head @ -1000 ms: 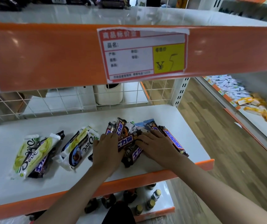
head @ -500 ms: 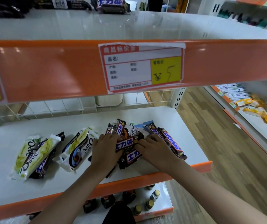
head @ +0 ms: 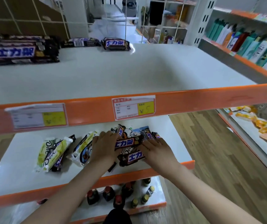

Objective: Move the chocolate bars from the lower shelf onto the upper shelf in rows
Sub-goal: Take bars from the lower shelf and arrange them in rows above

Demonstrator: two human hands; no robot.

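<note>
**Chocolate restock: a few bars up top, most of the pile still down low**

Going left to right. On the upper shelf point(head: 129, 75), far left at the back, there's a stack of dark bars point(head: 21, 50) with blue-and-white lettering, then a flatter dark pack point(head: 81, 42), then one more single bar point(head: 115, 44) near the middle. So a row looks started along the back edge, but most of that shelf surface is bare white, and everything right of the middle has nothing on it.

Down on the lower shelf point(head: 16, 175), the left side has a little heap of pale green-and-white wrapped bars point(head: 52, 153) with a dark one tucked under them, then another white-wrapped pair point(head: 84, 147) just beside the left hand point(head: 104, 147). That hand lies on the left edge of the main pile, fingers curled onto the end of a dark bar point(head: 128, 142) that runs across between both hands. The right hand point(head: 157, 151) covers the other end, fingers bent over the pile, and a second dark bar point(head: 133, 158) lies just under it. Both hands look pressed in on the bunch from either side, gathering it. More bars point(head: 149, 135) poke out behind the fingers.

My read: early going. Nothing is lifted clear of the lower shelf yet, and both heaps on it are waiting to go up.
</note>
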